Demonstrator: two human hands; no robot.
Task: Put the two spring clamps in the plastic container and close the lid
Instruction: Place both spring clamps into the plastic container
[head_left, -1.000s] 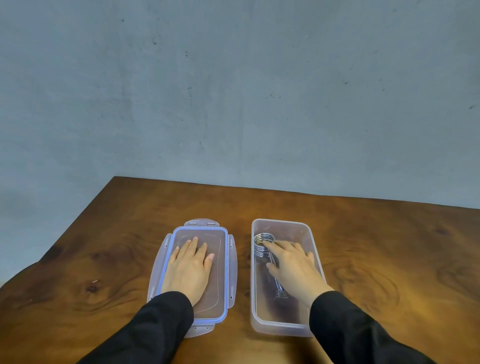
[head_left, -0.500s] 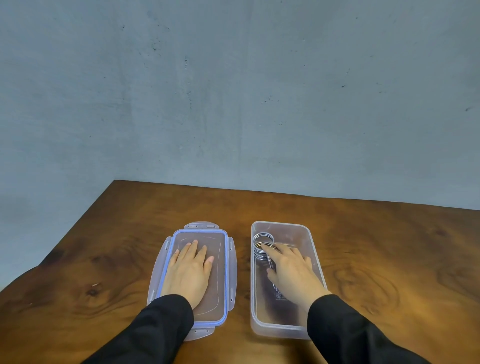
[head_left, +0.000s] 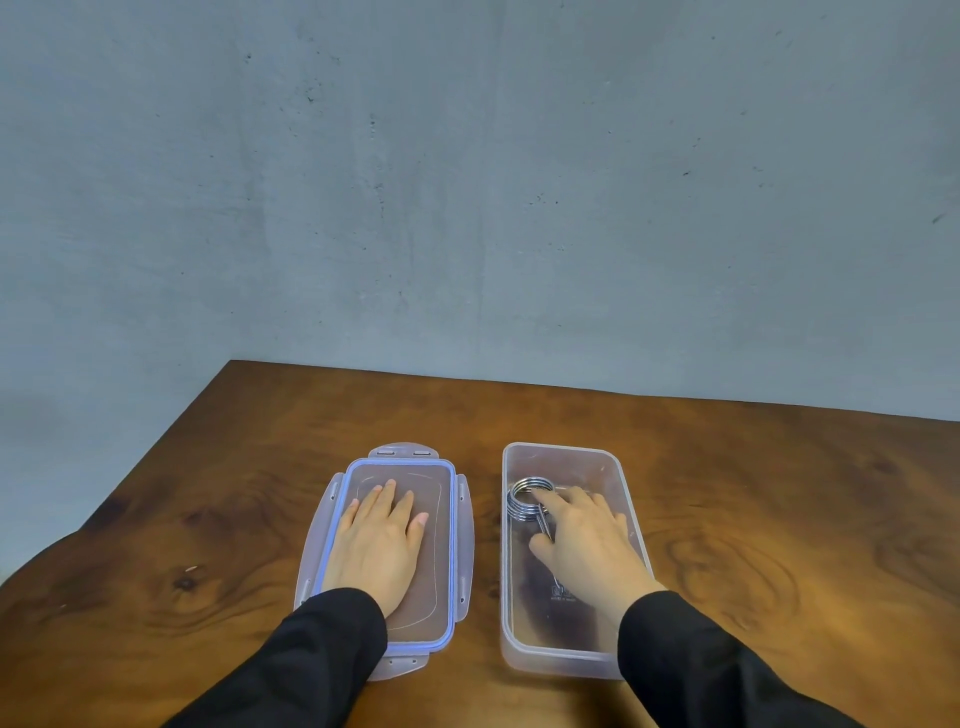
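Right hand (head_left: 587, 540) inside plastic container (head_left: 563, 452), fingers loosely curled over coiled spring clamp (head_left: 527, 501) — grip unclear. Left hand (head_left: 376, 545) flat, open on lid (head_left: 439, 597) beside container. Seat clamps flat — then lid.

Both bare hands emerge from long black sleeves (head_left: 691, 660) reaching the wrists.

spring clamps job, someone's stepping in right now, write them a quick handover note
Left hand: lies flat and open on the lid, which rests on the wooden table left of the plastic container.
Right hand: inside the container, fingers on the metal spring coils; a firm grip cannot be confirmed.
Done: spring metal is in the container; whether both clamps are there is hidden by the hand.
Left: withdraw right hand, set lid on, snap the latches.
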